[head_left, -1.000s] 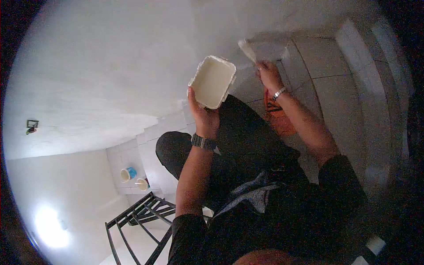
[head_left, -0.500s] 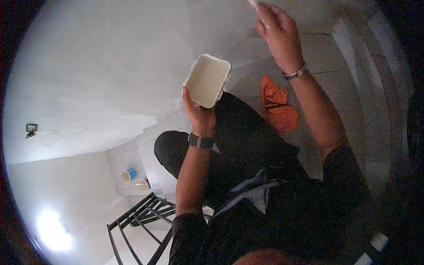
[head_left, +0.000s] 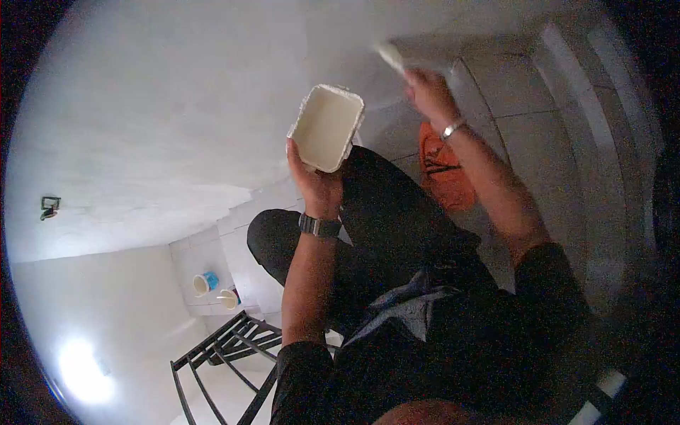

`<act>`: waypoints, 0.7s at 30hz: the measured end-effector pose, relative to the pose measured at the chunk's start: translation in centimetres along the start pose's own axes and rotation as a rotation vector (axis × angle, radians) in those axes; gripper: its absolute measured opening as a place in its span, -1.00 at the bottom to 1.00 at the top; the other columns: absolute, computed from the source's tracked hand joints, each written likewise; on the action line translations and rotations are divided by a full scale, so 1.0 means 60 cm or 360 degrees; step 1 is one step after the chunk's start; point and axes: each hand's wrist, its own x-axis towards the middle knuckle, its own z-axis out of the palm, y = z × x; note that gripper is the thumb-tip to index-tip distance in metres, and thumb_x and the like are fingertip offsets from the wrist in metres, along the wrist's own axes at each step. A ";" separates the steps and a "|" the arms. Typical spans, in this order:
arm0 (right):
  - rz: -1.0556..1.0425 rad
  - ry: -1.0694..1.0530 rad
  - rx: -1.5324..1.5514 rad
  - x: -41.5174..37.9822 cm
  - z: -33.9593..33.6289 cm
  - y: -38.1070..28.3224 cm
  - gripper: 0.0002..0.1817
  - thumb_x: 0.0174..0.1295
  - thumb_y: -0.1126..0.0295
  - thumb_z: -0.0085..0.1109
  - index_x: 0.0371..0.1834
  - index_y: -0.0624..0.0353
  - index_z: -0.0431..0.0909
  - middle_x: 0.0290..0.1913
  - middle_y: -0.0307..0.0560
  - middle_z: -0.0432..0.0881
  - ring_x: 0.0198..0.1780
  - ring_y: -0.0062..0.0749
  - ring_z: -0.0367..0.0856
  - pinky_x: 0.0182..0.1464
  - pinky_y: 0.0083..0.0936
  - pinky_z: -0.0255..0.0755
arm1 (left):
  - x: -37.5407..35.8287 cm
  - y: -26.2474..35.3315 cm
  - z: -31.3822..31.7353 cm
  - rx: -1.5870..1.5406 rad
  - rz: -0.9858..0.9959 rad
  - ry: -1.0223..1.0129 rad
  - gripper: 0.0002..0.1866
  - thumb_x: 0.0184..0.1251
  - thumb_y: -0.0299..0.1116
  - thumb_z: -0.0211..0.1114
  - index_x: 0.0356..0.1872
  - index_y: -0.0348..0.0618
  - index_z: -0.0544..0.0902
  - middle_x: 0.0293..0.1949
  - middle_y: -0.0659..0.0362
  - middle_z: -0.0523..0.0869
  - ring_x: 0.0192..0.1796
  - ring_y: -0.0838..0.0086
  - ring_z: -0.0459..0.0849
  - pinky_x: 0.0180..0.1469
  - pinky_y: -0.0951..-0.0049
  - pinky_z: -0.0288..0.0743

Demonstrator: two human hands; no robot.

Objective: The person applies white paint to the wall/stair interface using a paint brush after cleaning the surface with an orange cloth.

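My left hand point(head_left: 321, 193) grips the lower edge of a rectangular white tub point(head_left: 327, 129), its thumb up along the near side. Crusted white paint clings to the tub's rim, and pale paint coats its inside. My right hand point(head_left: 433, 95) is closed around a paintbrush point(head_left: 391, 57), whose whitish head is blurred and points up and left toward the white wall point(head_left: 212, 106). The brush is up and to the right of the tub.
An orange cloth-like item point(head_left: 446, 177) lies on the grey tiles under my right forearm. Steps point(head_left: 567, 92) run along the right. A black metal railing point(head_left: 234, 340) stands lower left, with a blue-and-white bucket point(head_left: 206, 283) and a smaller pot point(head_left: 229, 298) beyond it.
My right hand has come down and left with the paintbrush, nearer the tub, and more of the brush shows. My left hand and the tub have shifted only slightly left.
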 end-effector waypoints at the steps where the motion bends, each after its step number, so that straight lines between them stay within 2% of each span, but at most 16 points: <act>1: -0.0183 0.0038 -0.0018 0.028 -0.027 -0.019 -0.64 0.30 0.15 -0.03 -0.24 0.26 0.58 -0.58 -0.20 0.52 -0.54 -0.52 0.49 -0.48 -0.53 0.34 | 0.001 -0.001 0.000 0.0050 0.0035 -0.0017 -0.35 0.34 0.14 -0.15 0.26 -0.15 0.23 0.17 -0.04 0.40 0.14 0.05 0.47 0.10 0.08 0.43; 2: -0.0365 0.0072 -0.0036 0.051 -0.053 -0.037 -0.63 0.32 0.14 -0.05 -0.22 0.24 0.57 -0.58 -0.22 0.51 -0.54 -0.54 0.49 -0.48 -0.54 0.34 | 0.000 -0.002 0.000 0.0052 0.0027 -0.0018 -0.35 0.34 0.14 -0.15 0.26 -0.15 0.23 0.17 -0.04 0.40 0.14 0.05 0.47 0.10 0.08 0.43; 4: -0.0996 0.0655 -0.0461 0.077 -0.108 -0.115 -0.58 0.33 0.07 -0.08 -0.23 0.23 0.58 -0.62 -0.29 0.44 -0.57 -0.60 0.43 -0.51 -0.56 0.32 | 0.001 0.008 0.010 0.0032 0.0020 0.0004 -0.35 0.34 0.14 -0.15 0.26 -0.15 0.24 0.18 -0.06 0.40 0.14 0.04 0.47 0.10 0.08 0.43; 5: -0.0999 0.0657 -0.0458 0.072 -0.136 -0.161 -0.58 0.33 0.07 -0.08 -0.23 0.23 0.58 -0.62 -0.29 0.44 -0.57 -0.60 0.43 -0.51 -0.56 0.32 | 0.000 0.009 0.012 0.0033 0.0024 0.0002 -0.35 0.34 0.14 -0.15 0.26 -0.15 0.24 0.18 -0.06 0.40 0.14 0.04 0.47 0.10 0.08 0.43; 7: -0.0222 0.0331 0.0943 0.047 -0.176 -0.234 -0.71 0.35 0.20 -0.07 -0.36 0.21 0.46 -0.62 -0.34 0.40 -0.62 -0.71 0.28 -0.58 -0.70 0.20 | -0.002 0.009 0.017 0.0038 0.0023 -0.0011 -0.35 0.34 0.14 -0.17 0.25 -0.17 0.25 0.17 -0.08 0.41 0.15 0.03 0.46 0.11 0.07 0.43; 8: -0.0233 0.0333 0.0947 0.046 -0.165 -0.220 -0.71 0.35 0.20 -0.07 -0.36 0.21 0.46 -0.62 -0.34 0.40 -0.62 -0.71 0.28 -0.58 -0.70 0.20 | -0.003 0.006 0.015 0.0038 0.0033 -0.0017 -0.35 0.34 0.14 -0.17 0.25 -0.17 0.25 0.17 -0.08 0.41 0.15 0.03 0.46 0.11 0.07 0.43; 9: -0.0377 0.0401 0.0447 0.044 -0.138 -0.187 -0.83 0.25 0.32 -0.01 -0.26 0.20 0.45 -0.51 -0.15 0.46 -0.50 -0.40 0.41 -0.47 -0.43 0.32 | -0.003 0.003 0.010 0.0032 0.0045 -0.0017 -0.35 0.35 0.14 -0.17 0.24 -0.19 0.25 0.17 -0.08 0.41 0.15 0.03 0.47 0.11 0.07 0.43; 10: -0.0532 0.0486 -0.0055 0.047 -0.111 -0.155 -0.81 0.14 0.43 0.06 -0.16 0.18 0.44 -0.41 0.03 0.52 -0.39 -0.10 0.55 -0.36 -0.17 0.44 | 0.002 0.004 0.011 0.0024 0.0078 -0.0038 -0.35 0.35 0.14 -0.18 0.24 -0.20 0.26 0.16 -0.08 0.42 0.14 0.04 0.47 0.11 0.06 0.43; 12: -0.0310 0.0224 0.0022 0.031 -0.045 -0.081 -0.79 0.17 0.43 0.05 -0.13 0.19 0.41 -0.33 0.09 0.50 -0.33 -0.06 0.53 -0.35 -0.14 0.43 | -0.004 0.008 0.021 0.0031 0.0135 -0.0064 -0.35 0.35 0.14 -0.18 0.24 -0.21 0.26 0.15 -0.08 0.43 0.13 0.04 0.49 0.09 0.06 0.45; 13: -0.0306 0.0208 -0.0119 0.006 -0.032 -0.078 -0.80 0.21 0.41 0.01 -0.14 0.22 0.41 -0.34 0.11 0.50 -0.34 -0.03 0.54 -0.34 -0.13 0.42 | -0.012 0.017 0.027 0.0036 0.0141 -0.0035 -0.34 0.35 0.14 -0.19 0.23 -0.21 0.26 0.14 -0.08 0.44 0.11 0.04 0.50 0.07 0.06 0.46; 14: -0.0603 0.0527 -0.0714 0.006 0.023 -0.018 -0.60 0.33 0.11 -0.08 -0.35 0.27 0.50 -0.61 0.00 0.49 -0.54 -0.19 0.50 -0.43 -0.33 0.35 | -0.013 0.029 0.026 0.0022 0.0194 -0.0087 -0.34 0.35 0.14 -0.19 0.23 -0.21 0.26 0.14 -0.08 0.44 0.11 0.04 0.50 0.07 0.06 0.46; 15: -0.0245 0.0221 -0.0508 -0.017 0.034 -0.009 -0.65 0.30 0.17 -0.06 -0.35 0.30 0.48 -0.59 0.07 0.51 -0.50 -0.09 0.52 -0.39 -0.30 0.38 | -0.014 0.032 0.020 0.0030 0.0158 -0.0058 -0.34 0.35 0.14 -0.18 0.23 -0.21 0.26 0.14 -0.08 0.45 0.10 0.04 0.51 0.06 0.08 0.47; 16: -0.0055 0.0202 -0.0216 -0.028 0.063 0.026 -0.66 0.28 0.19 -0.04 -0.38 0.31 0.48 -0.60 0.06 0.51 -0.51 -0.10 0.53 -0.37 -0.27 0.39 | -0.015 0.037 0.019 0.0038 0.0116 -0.0020 -0.34 0.35 0.14 -0.18 0.23 -0.21 0.27 0.13 -0.07 0.46 0.08 0.05 0.53 0.04 0.09 0.49; 18: 0.0011 0.0112 0.0015 -0.046 0.114 0.115 -0.65 0.27 0.20 -0.05 -0.45 0.32 0.49 -0.60 0.06 0.52 -0.51 -0.09 0.53 -0.36 -0.26 0.39 | -0.017 0.039 0.028 -0.0039 0.0103 -0.0013 -0.34 0.35 0.15 -0.17 0.23 -0.20 0.27 0.12 -0.07 0.47 0.07 0.06 0.54 0.03 0.10 0.50; 19: 0.0001 0.0124 0.0011 -0.038 0.107 0.110 -0.65 0.27 0.20 -0.05 -0.45 0.32 0.49 -0.60 0.06 0.52 -0.51 -0.09 0.53 -0.36 -0.26 0.39 | -0.019 0.041 0.031 -0.0108 0.0058 0.0029 -0.34 0.34 0.15 -0.16 0.23 -0.19 0.27 0.11 -0.06 0.48 0.06 0.07 0.54 0.02 0.11 0.50; 21: -0.0030 -0.0126 -0.0198 -0.038 0.088 0.092 -0.69 0.24 0.23 -0.03 -0.43 0.31 0.50 -0.61 0.01 0.51 -0.53 -0.11 0.53 -0.38 -0.25 0.39 | -0.018 0.039 0.029 -0.0078 0.0053 -0.0005 -0.35 0.34 0.16 -0.14 0.23 -0.17 0.28 0.11 -0.04 0.48 0.06 0.08 0.54 0.01 0.11 0.51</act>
